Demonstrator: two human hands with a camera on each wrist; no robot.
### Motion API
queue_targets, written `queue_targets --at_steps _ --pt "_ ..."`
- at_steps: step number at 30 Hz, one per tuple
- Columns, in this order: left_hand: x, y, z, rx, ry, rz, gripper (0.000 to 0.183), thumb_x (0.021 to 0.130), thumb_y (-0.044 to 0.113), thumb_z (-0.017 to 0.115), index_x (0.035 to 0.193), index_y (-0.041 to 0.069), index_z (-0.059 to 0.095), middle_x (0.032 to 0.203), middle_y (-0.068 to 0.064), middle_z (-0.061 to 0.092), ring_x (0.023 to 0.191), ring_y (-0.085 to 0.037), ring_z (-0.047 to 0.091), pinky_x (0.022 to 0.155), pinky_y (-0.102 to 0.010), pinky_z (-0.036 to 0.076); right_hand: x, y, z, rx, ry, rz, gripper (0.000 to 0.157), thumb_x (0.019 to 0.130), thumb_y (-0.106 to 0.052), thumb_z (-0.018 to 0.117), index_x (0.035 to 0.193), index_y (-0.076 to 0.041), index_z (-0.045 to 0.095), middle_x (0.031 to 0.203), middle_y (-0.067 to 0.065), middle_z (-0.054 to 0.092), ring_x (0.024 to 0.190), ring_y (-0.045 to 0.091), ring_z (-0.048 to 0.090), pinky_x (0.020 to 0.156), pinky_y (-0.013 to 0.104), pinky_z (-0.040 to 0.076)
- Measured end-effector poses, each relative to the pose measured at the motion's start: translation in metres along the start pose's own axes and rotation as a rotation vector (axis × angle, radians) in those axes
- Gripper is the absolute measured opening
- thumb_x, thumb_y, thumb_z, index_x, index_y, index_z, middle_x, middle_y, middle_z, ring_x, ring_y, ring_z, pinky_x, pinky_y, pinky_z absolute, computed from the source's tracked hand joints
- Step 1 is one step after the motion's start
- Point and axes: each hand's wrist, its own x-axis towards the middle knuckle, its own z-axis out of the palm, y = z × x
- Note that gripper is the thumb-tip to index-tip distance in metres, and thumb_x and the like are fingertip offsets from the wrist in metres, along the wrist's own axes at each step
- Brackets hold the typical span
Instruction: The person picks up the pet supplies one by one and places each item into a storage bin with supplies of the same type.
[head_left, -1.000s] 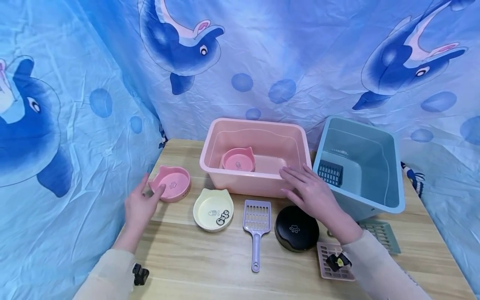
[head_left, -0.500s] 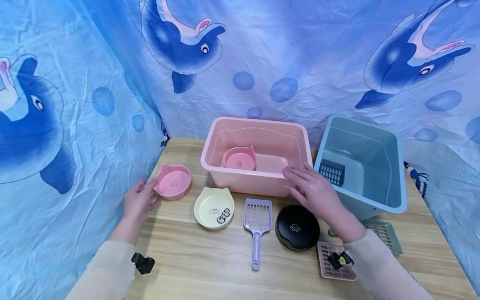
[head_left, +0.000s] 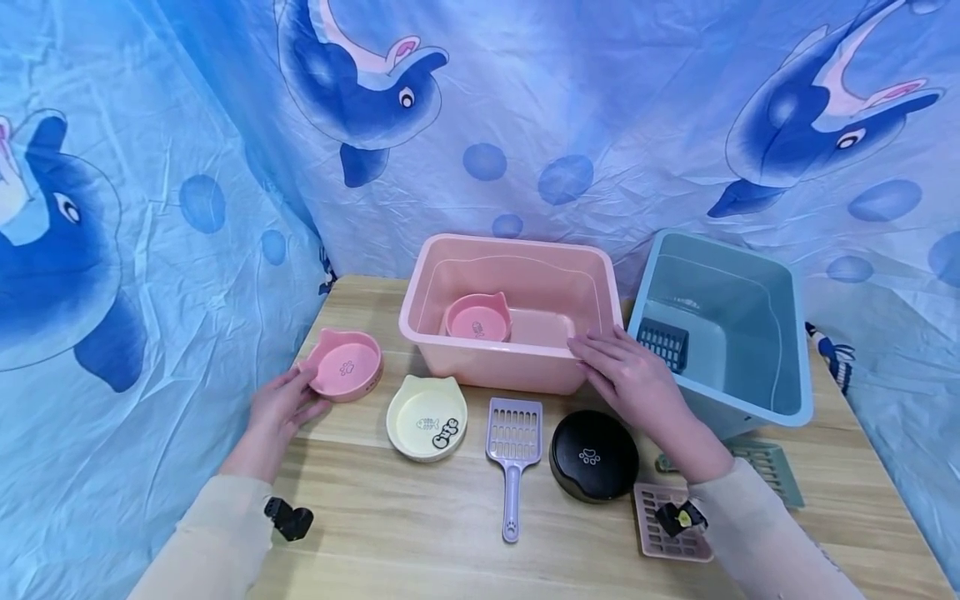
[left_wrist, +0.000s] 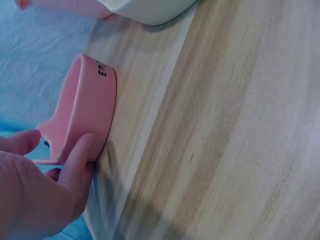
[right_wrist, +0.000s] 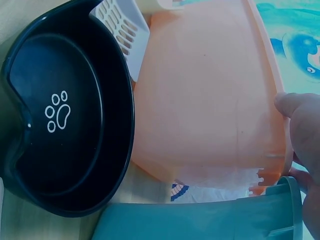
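My left hand (head_left: 279, 410) is at the left side of a pink cat-eared bowl (head_left: 347, 365). In the left wrist view, the thumb meets one ear of this pink bowl (left_wrist: 95, 100) and the fingers lie against its outer wall, pinching the edge. My right hand (head_left: 628, 377) grips the front rim of a pink litter box (head_left: 495, 367) near its right corner, thumb outside and fingers over the rim. Inside the box sits another pink cat-eared bowl (head_left: 478, 318). A cream bowl (head_left: 426, 417) stands between the left hand and a purple litter scoop (head_left: 513, 458).
A blue litter box (head_left: 757, 342) with a dark blue scoop (head_left: 663, 345) inside stands at the right. A black bowl (head_left: 594, 457), a pink scoop (head_left: 660, 546) and a green scoop (head_left: 772, 471) lie near the right arm. A dolphin-print cloth (head_left: 510, 100) hangs behind the table.
My left hand has moved from hovering with thumb and fingers spread beside the pink bowl to touching its left side. The right hand has stayed on the litter box rim.
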Motion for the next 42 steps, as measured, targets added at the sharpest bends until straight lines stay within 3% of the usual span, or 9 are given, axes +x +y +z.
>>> queue_targets --at_steps 2,5,8,11,31,42 --pt "0.002 -0.001 0.000 -0.005 0.005 -0.001 0.067 0.109 0.022 0.063 0.168 0.015 0.031 0.157 -0.020 0.054 0.099 -0.008 0.072 0.092 -0.029 0.063 0.000 0.001 0.000 -0.005 0.001 -0.008 0.046 0.090 -0.008 0.085 0.135 -0.008 0.075 0.126 0.015 0.077 0.120 0.035 0.073 0.112 0.062 0.050" --pt "0.004 -0.002 -0.001 -0.019 0.008 0.000 0.066 0.108 0.015 0.063 0.167 0.012 0.033 0.122 -0.011 0.073 0.088 -0.007 0.074 0.089 -0.029 0.064 0.000 0.002 0.000 -0.005 -0.001 -0.008 0.048 0.089 -0.006 0.085 0.136 -0.009 0.075 0.126 0.014 0.077 0.119 0.034 0.074 0.111 0.061 0.051" --pt "0.007 -0.004 -0.003 -0.045 0.003 -0.011 0.066 0.107 0.008 0.063 0.167 0.010 0.033 0.089 0.003 0.074 0.080 -0.008 0.075 0.088 -0.029 0.064 0.000 0.002 0.001 -0.005 -0.002 -0.006 0.048 0.089 -0.005 0.085 0.136 -0.010 0.074 0.126 0.013 0.077 0.118 0.034 0.074 0.110 0.061 0.051" --pt "0.011 -0.006 -0.004 -0.071 0.001 -0.019 0.067 0.106 0.004 0.062 0.166 0.008 0.033 0.078 0.005 0.071 0.075 -0.009 0.076 0.086 -0.029 0.065 -0.001 0.003 0.001 -0.007 0.000 -0.001 0.048 0.089 -0.005 0.085 0.136 -0.010 0.075 0.125 0.012 0.078 0.118 0.033 0.074 0.110 0.061 0.051" --pt "0.015 -0.006 0.000 -0.128 0.023 -0.036 0.069 0.104 -0.002 0.062 0.166 0.011 0.035 0.076 0.005 0.073 0.073 -0.008 0.077 0.083 -0.030 0.065 0.000 0.000 0.002 -0.009 -0.006 0.011 0.048 0.090 -0.006 0.084 0.137 -0.011 0.074 0.127 0.011 0.077 0.118 0.033 0.074 0.112 0.061 0.050" --pt "0.008 -0.006 -0.002 -0.076 -0.057 -0.015 0.069 0.105 -0.002 0.061 0.166 0.005 0.031 0.079 0.003 0.074 0.078 -0.009 0.077 0.084 -0.029 0.065 -0.001 0.001 0.003 0.002 0.004 0.026 0.050 0.089 -0.005 0.085 0.138 -0.012 0.074 0.127 0.010 0.077 0.118 0.032 0.074 0.112 0.061 0.049"
